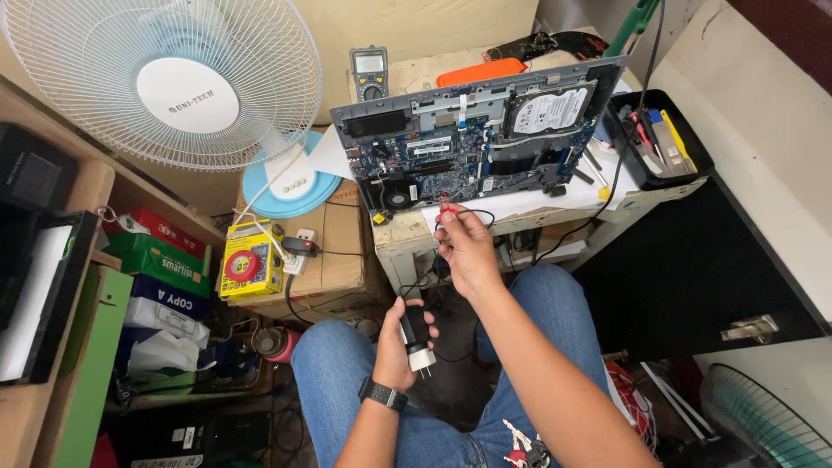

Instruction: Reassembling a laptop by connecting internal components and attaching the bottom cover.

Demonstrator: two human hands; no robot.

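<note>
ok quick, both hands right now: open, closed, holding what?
Left hand: closed around a black probe with a white tip.
Right hand: closed, pinching a small red clip at the edge of the opened laptop.

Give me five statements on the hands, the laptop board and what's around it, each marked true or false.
1. The right hand holds a red probe at the laptop board. True.
2. The left hand is empty. False: it grips a black plug.
3. A multimeter stands behind the board. True.
4. The fan stands right of the board. False: it is on the left.
5. The tool tray is white. False: black.
</note>
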